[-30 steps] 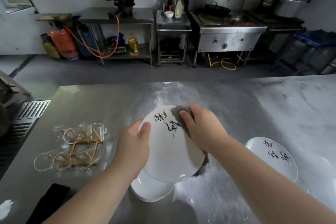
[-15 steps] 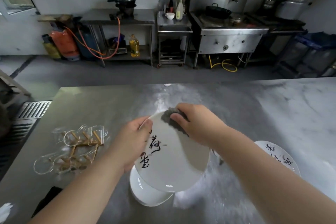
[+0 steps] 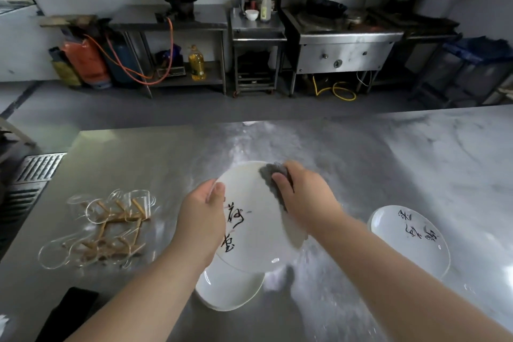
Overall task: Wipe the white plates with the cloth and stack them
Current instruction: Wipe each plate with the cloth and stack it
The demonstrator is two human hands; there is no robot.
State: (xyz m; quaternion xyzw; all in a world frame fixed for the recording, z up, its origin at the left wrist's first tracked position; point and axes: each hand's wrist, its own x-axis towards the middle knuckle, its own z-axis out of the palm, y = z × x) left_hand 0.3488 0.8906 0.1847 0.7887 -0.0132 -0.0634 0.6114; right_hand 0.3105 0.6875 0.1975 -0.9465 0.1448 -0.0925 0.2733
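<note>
Wiping grip, head view: the right grip presses a grey cloth onto the held plate near its 1 o'clock rim, with the fingers curled over the cloth and clasping it.
Left grip: the left grip grasps the held plate at its 9 o'clock rim. The thumb lies on the upper face and the fingers are hidden beneath.
Held plate: the white held plate is lifted off the bench and tilted. Black brush characters run down its left half.
Lower plate: the white lower plate lies flat on the bench at 6 o'clock of the held plate, partly covered by it.
Side plate: the side plate, white with black characters, lies on the bench at 3 o'clock, well apart from both grips.
Bench: the steel bench is streaked with pale smears.
Glasses: clear glass cups mixed with wooden sticks sit at 9 o'clock, apart from the left grip.
Dark object: a flat black thing lies at 7 o'clock by the near edge; I cannot tell what it is.
</note>
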